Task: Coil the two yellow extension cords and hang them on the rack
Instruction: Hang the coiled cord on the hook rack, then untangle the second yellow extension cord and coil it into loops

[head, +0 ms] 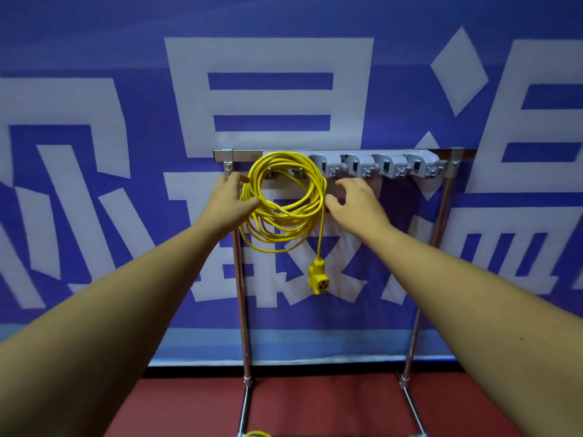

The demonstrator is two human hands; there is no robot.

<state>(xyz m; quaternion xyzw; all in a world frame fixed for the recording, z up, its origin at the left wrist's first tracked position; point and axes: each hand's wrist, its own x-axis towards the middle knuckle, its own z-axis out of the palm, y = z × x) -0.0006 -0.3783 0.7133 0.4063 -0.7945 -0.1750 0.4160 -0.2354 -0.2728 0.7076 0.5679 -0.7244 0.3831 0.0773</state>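
Observation:
A coiled yellow extension cord (284, 200) hangs from the left end of the rack's top bar (347, 152). Its yellow socket end (319, 277) dangles below the coil. My left hand (228, 200) is at the coil's left side, thumb and fingers spread and touching its strands. Just right of the coil, my right hand (356, 201) hovers with loosely curled fingers, holding nothing. A bit of a second yellow cord (257, 434) shows on the floor at the bottom edge.
Grey plastic clip holders (378, 165) line the rack bar to the right of the coil. Chrome legs (241, 294) (422, 294) run down to the red floor (331, 405). A blue banner with white characters (268, 74) stands right behind.

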